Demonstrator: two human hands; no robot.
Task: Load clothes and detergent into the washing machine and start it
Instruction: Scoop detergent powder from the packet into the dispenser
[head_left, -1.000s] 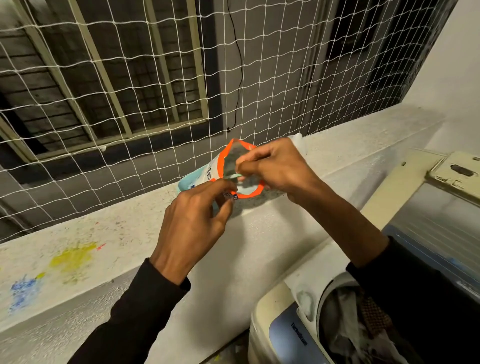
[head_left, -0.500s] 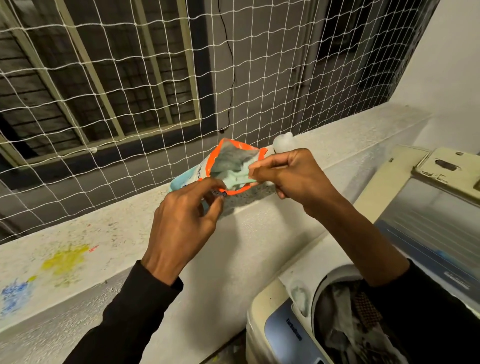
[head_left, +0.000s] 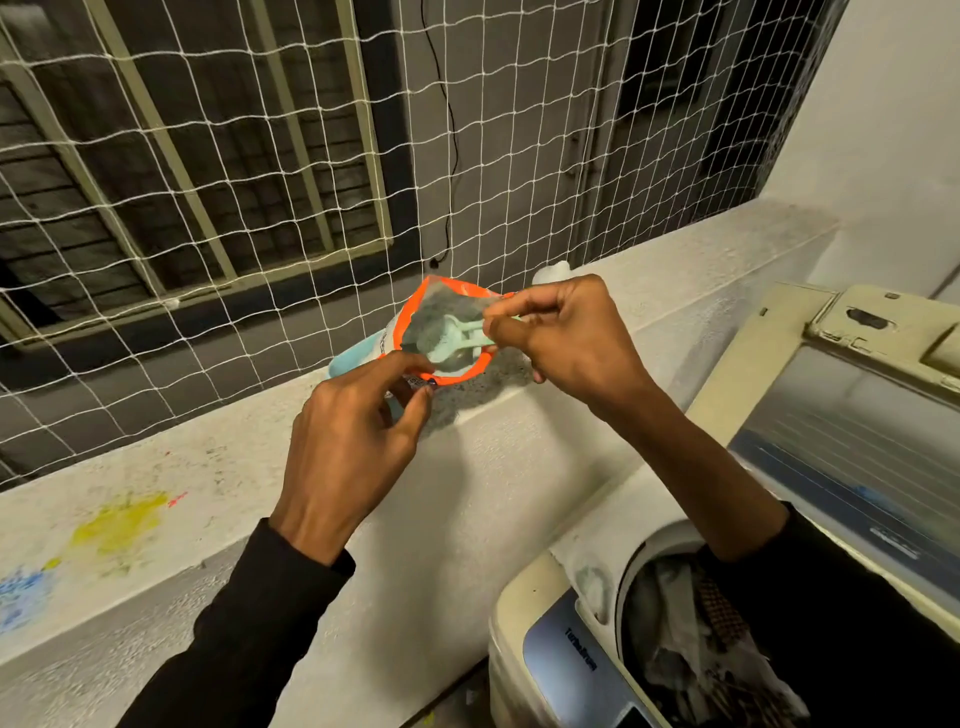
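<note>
A detergent pouch (head_left: 415, 332) with an orange-rimmed mouth lies on the white ledge (head_left: 218, 467), its mouth held wide. My left hand (head_left: 353, 447) pinches the pouch's near rim. My right hand (head_left: 561, 338) grips the handle of a pale green scoop (head_left: 452, 340) that sits inside the pouch. At the lower right the washing machine (head_left: 550, 654) stands with its lid (head_left: 841, 441) raised, and crumpled clothes (head_left: 691, 644) fill the drum.
A white rope net (head_left: 311, 171) closes the gap above the ledge, with a barred window behind it. A white bottle cap (head_left: 553, 271) peeks out behind my right hand. Yellow and blue stains mark the ledge at the left. A white wall rises at the right.
The pouch mouth has been pulled wider. My right hand shifted right and took hold of the scoop handle inside, and the scoop now shows clearly.
</note>
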